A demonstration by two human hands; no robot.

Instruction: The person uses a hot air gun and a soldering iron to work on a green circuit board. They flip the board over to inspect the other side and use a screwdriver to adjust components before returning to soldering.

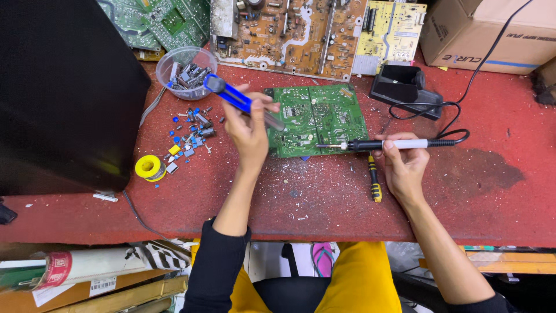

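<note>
I see my right hand [405, 168] pinching the soldering iron [370, 145], tip on the green circuit board [318, 119] at frame centre. My left hand [249, 130] grips a blue desoldering pump [234, 98]; a slip could scorch fingers or lift pads.

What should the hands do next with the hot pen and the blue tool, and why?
Probably ease the soldering iron in the right hand a little left onto the green circuit board: its tip hovers at the board's lower edge, and the left hand holds the blue desoldering pump there.
</note>
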